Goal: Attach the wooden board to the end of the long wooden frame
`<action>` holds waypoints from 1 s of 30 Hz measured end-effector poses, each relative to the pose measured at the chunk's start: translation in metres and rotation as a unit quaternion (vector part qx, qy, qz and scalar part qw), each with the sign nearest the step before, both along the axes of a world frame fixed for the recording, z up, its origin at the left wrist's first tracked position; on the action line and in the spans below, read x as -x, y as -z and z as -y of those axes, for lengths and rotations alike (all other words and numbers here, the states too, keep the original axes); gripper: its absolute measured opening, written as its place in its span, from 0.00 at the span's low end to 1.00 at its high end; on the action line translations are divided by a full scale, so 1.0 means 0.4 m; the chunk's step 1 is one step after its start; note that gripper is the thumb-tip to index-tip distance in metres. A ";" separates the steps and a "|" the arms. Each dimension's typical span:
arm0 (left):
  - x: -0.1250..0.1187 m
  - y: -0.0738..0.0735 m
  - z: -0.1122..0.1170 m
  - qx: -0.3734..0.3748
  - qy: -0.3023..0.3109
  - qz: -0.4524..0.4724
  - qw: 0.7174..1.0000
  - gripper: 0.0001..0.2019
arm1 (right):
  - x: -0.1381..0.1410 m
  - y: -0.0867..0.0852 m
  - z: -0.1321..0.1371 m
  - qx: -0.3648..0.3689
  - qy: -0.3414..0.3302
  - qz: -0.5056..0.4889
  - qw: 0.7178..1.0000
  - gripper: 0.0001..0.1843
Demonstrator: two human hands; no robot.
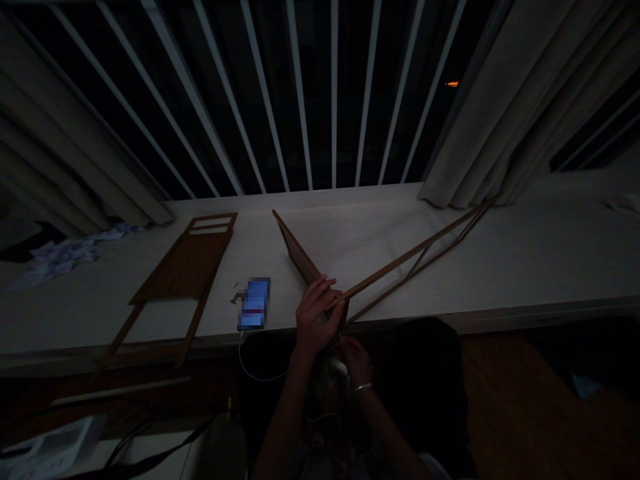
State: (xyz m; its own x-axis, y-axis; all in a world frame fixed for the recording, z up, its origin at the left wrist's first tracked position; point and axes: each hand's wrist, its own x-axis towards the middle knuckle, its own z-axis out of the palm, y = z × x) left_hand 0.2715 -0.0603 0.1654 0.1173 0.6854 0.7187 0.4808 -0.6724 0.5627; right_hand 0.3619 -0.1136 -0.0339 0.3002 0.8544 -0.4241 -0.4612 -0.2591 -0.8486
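Wooden slat frame (400, 262), gripped in the left fingers (317, 300) at the desk (375, 233) edge; right fingers (354, 353) just below, in shadow, open or closed unclear; phone (255, 303) near the left fingers

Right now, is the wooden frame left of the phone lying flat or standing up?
Lying flat: its wooden panel rests on the white sill.

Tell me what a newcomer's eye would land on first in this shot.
The bright blue phone stands out first, lying on the white ledge near its front edge. Just right of it, the left hand grips a long wooden frame angled across the ledge. Further left lies a flat wooden panel.
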 end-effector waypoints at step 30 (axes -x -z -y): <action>0.000 0.002 -0.002 -0.005 -0.001 0.006 1.000 0.08 | -0.010 -0.048 0.022 -0.116 -0.045 0.287 0.950 0.12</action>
